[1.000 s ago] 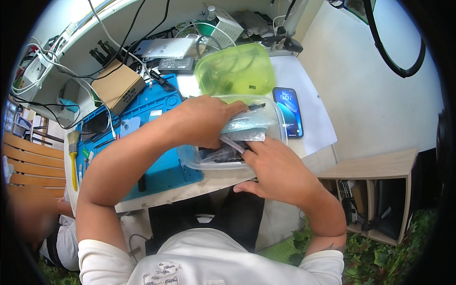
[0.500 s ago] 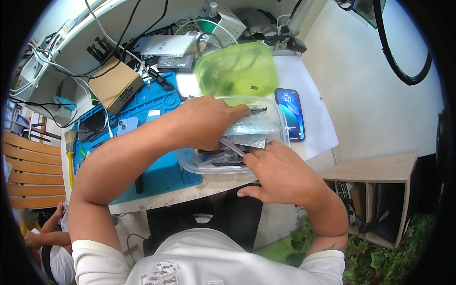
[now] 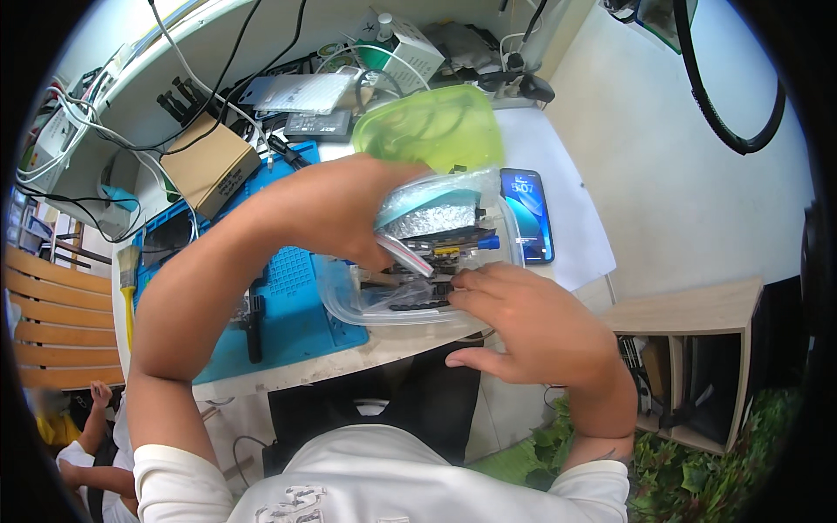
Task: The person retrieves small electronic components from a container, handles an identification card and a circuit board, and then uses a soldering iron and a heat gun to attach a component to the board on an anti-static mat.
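Observation:
My left hand [image 3: 353, 209] grips a clear plastic bag [image 3: 440, 193] by its left side, the fingers partly hidden behind the wrist. Silvery, bubbly wrapping shows inside it, and a zip strip with a red line [image 3: 408, 254] hangs at its lower edge. The bag is tilted up over a clear plastic container [image 3: 338, 303]. Pen-like tools, one with a blue end [image 3: 489, 243], and small dark parts lie in the container. At its front right rim my right hand [image 3: 527, 318] is spread, thumb apart, fingertips over the contents; whether they touch anything I cannot tell.
A green translucent lid [image 3: 427, 131] lies behind the container. To the right is a lit phone [image 3: 528, 213] on white paper. A blue work mat [image 3: 296, 340] extends leftward, with a cardboard box [image 3: 209, 166] and a brush [image 3: 128, 270] nearby. Cables hang above. Another person sits at lower left.
My left hand has lifted the bag up and tilted it, uncovering the tools in the container. My right hand has moved slightly down, off the bag's edge.

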The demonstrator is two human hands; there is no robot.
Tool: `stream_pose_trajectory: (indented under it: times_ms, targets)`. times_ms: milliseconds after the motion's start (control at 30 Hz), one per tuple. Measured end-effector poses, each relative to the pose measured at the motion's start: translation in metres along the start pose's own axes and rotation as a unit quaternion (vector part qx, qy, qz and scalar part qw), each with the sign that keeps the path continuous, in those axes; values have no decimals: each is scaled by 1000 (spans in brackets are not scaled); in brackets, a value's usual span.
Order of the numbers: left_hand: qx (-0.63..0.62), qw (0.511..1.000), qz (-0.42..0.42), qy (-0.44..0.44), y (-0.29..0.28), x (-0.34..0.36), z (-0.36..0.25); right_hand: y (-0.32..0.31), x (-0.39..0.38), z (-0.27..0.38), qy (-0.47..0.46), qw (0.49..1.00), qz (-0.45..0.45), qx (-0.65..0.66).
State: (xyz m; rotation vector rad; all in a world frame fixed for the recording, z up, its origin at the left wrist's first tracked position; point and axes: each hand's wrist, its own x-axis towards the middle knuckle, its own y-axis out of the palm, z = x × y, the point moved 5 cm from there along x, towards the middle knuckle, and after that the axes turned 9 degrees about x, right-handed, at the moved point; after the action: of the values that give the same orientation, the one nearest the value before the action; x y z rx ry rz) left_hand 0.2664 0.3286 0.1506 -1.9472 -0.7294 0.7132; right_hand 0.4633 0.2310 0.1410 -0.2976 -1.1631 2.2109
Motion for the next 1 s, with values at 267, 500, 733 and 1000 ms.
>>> stream_pose_trajectory:
  times_ms: [267, 500, 733, 1000]
  targets:
    - [-85, 996, 5, 1, -20, -8, 0, -25, -5, -23, 24, 999, -32, 31]
    - [-96, 994, -33, 35, -37, -12, -1, -4, 28, -35, 43, 996, -12, -79]
    - [-79, 992, -78, 68, -32, -11, 5, 8, 58, -42, 144, 975, 146, -88]
    - [-95, 992, -71, 46, -19, -7, 11, 20, 51, -40, 87, 988, 85, -91]
